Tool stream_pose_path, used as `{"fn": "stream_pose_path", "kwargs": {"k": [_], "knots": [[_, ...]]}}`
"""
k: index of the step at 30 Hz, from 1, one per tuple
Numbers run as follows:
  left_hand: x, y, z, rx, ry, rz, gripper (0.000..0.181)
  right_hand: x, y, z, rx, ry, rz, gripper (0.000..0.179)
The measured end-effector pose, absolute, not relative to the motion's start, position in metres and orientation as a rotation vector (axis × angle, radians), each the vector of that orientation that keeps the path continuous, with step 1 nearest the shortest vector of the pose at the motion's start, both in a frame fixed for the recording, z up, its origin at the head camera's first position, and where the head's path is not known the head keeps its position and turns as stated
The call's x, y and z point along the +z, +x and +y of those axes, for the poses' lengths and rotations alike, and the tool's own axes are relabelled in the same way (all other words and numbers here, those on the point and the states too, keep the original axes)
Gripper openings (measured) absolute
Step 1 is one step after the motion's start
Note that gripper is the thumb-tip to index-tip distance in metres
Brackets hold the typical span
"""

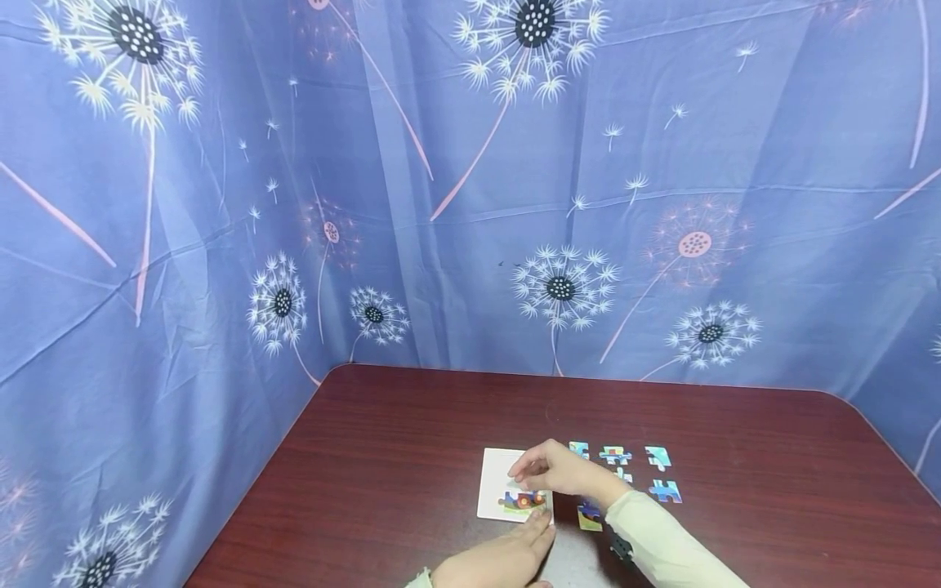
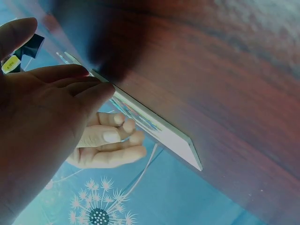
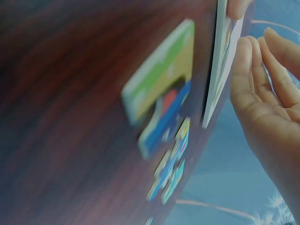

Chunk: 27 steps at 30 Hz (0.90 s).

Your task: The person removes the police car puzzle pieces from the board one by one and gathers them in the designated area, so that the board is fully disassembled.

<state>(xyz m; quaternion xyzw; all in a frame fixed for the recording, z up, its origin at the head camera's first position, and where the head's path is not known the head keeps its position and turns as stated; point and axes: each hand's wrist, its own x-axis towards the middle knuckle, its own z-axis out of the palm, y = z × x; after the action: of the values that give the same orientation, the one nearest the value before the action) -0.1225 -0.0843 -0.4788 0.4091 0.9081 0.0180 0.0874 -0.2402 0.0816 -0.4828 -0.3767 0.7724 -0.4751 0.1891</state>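
A white puzzle board [image 1: 494, 482] lies on the table, with joined jigsaw pieces [image 1: 524, 501] showing a colourful vehicle along its lower right. My left hand [image 1: 494, 559] reaches in from the front, its straight fingers resting on the board's near right edge. Above the board, my right hand [image 1: 562, 469] pinches a small light-blue puzzle piece [image 2: 124, 139] between thumb and fingers; most of that piece is hidden. In the left wrist view the right hand [image 2: 110, 143] is beside the board, past the left hand [image 2: 51, 101]. The right wrist view shows the right hand [image 3: 269, 89] near the board's edge [image 3: 216, 70].
Several loose puzzle pieces lie right of the board, among them a blue one [image 1: 665, 491], a corner one [image 1: 658, 457] and a yellow-green one [image 1: 589, 516] beside the right forearm. The dark red table [image 1: 382, 433] meets a blue dandelion-print curtain [image 1: 470, 269] behind and at left.
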Motion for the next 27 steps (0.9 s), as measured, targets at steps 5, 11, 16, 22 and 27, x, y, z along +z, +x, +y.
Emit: {"fn": "stream_pose_path", "kwargs": {"k": [5, 11, 16, 22, 27], "knots": [[-0.479, -0.123, -0.084, 0.039, 1.225, 2.688, 0.064, -0.486, -0.239, 0.072, -1.322, -1.042, 2.147, 0.017], [-0.479, -0.122, -0.085, -0.051, 1.281, 2.729, 0.062, -0.485, -0.236, 0.067, -1.316, -1.005, 2.127, 0.016], [-0.477, -0.122, -0.084, -0.06, 1.289, 2.733, 0.062, -0.484, -0.235, 0.065, -1.321, -0.978, 2.132, 0.016], [-0.476, -0.122, -0.083, -0.06, 1.263, 2.724, 0.062, -0.483, -0.235, 0.065, -1.303, -0.967, 2.152, 0.014], [-0.476, -0.122, -0.083, -0.063, 1.256, 2.727, 0.062, -0.483, -0.235, 0.065, -1.294, -0.989, 2.166, 0.012]]}}
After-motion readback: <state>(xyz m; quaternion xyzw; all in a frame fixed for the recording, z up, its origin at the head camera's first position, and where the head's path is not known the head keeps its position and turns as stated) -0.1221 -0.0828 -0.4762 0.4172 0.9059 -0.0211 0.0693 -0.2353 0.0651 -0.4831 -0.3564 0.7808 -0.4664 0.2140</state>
